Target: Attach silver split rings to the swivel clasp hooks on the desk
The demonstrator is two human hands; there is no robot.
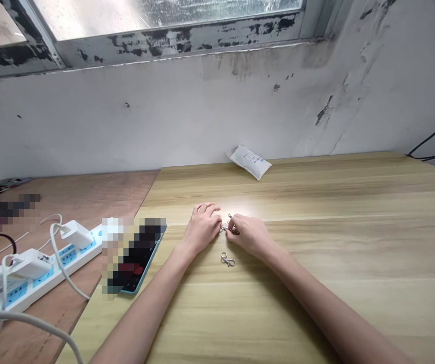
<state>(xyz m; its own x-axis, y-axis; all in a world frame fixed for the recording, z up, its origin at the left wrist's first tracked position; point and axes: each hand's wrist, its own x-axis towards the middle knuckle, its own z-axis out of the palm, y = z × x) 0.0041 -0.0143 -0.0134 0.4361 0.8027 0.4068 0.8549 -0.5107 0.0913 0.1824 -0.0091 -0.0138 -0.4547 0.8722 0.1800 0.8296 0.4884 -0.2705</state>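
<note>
My left hand (203, 228) lies low on the wooden table with its fingers stretched out and spread. Its thumb side comes close to a small silvery metal piece (223, 228) in the gap between my hands; whether it touches is hard to tell. My right hand (251, 235) is closed in a pinch on a small metal swivel clasp (234, 230), mostly covered by the fingers. Another metal bit (230, 216) pokes out just beyond those fingertips. Nearer to me, a separate swivel clasp with a ring (227, 260) rests on the tabletop.
A white plastic packet (251, 162) lies at the back by the wall. On the left are a phone (149, 263) with a blue edge, partly pixelated, and a white power strip (56, 268) with chargers and cables. The wooden tabletop (335, 242) stretches to the right.
</note>
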